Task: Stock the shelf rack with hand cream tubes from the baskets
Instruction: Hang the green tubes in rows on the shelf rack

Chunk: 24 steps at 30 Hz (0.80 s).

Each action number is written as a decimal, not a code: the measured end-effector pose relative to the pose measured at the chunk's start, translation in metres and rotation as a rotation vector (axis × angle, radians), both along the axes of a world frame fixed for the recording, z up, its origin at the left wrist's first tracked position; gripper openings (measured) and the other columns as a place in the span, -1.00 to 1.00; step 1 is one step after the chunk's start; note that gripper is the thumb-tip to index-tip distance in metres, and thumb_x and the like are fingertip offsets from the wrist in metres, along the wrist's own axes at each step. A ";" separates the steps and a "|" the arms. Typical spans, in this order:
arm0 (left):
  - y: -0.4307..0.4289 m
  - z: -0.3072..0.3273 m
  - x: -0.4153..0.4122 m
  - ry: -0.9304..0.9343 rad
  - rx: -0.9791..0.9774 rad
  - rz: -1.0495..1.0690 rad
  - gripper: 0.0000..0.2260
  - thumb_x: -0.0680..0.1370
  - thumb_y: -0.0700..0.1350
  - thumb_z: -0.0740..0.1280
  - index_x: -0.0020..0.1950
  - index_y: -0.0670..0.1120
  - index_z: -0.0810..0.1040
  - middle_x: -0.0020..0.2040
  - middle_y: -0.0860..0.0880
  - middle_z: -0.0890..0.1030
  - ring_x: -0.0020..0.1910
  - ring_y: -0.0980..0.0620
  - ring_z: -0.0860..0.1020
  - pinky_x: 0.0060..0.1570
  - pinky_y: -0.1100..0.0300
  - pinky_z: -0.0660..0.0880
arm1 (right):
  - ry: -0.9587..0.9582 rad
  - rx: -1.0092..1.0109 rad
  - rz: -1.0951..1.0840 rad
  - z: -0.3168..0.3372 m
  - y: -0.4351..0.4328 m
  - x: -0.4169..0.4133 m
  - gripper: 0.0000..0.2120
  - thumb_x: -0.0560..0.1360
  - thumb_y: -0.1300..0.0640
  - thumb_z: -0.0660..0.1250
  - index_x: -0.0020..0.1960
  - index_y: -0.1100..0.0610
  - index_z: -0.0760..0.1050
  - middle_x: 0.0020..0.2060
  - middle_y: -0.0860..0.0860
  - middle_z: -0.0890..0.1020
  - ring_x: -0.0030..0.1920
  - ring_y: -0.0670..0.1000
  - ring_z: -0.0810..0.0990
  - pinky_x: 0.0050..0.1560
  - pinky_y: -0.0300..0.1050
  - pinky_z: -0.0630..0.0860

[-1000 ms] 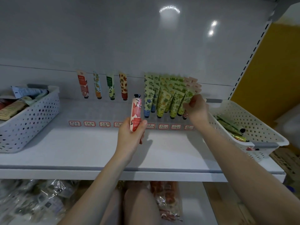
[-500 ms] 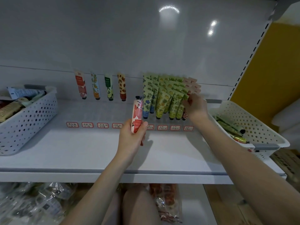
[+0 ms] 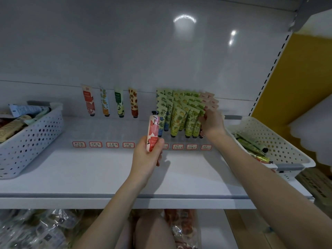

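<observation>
Left hand (image 3: 147, 157) grips a pink hand cream tube (image 3: 153, 131) upright before the shelf rack (image 3: 111, 131). Right hand (image 3: 212, 121) curls at the rack's pink end row (image 3: 209, 100), hold unclear. The red-bordered labels (image 3: 95, 144) are illegible.

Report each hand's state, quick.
Left hand: closed, holding a pink tube.
Right hand: fingers curled at the rack's pink tubes; grip cannot be told.
</observation>
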<state>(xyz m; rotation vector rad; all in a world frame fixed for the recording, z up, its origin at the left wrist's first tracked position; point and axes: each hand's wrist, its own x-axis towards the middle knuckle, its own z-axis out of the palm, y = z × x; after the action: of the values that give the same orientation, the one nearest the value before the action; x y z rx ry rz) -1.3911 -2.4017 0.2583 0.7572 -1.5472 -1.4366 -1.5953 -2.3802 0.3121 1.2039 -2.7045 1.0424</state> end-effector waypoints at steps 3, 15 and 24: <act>0.001 0.003 0.002 -0.001 -0.008 -0.004 -0.86 0.57 -0.11 0.27 -0.18 -0.07 0.40 -0.39 -0.03 0.44 -0.48 0.15 0.40 -0.46 0.32 0.39 | 0.013 0.027 -0.005 0.001 -0.002 -0.002 -0.93 0.61 0.25 0.14 -0.06 0.18 0.34 -0.37 0.01 0.36 -0.41 -0.06 0.30 -0.48 -0.20 0.16; 0.008 0.010 0.004 -0.011 -0.044 -0.020 -0.85 0.57 -0.10 0.27 -0.19 -0.07 0.39 -0.41 -0.02 0.43 -0.50 0.17 0.39 -0.47 0.33 0.37 | 0.016 0.028 0.012 0.002 -0.003 -0.009 -0.84 0.57 0.31 0.17 0.06 0.37 0.47 -0.04 0.28 0.59 -0.22 0.12 0.51 -0.27 -0.08 0.40; 0.012 0.014 0.004 -0.022 -0.055 -0.033 -0.84 0.57 -0.11 0.26 -0.19 -0.08 0.38 -0.41 -0.02 0.43 -0.52 0.18 0.39 -0.47 0.31 0.36 | 0.033 0.027 0.028 0.002 -0.002 -0.013 -0.85 0.56 0.35 0.15 0.00 0.35 0.48 -0.09 0.27 0.60 -0.18 0.18 0.57 -0.21 0.00 0.52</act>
<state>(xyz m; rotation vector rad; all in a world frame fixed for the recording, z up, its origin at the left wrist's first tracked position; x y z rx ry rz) -1.3868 -2.3896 0.2726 0.7198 -1.6169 -1.4079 -1.6081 -2.3820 0.3137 1.2558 -2.6928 0.9829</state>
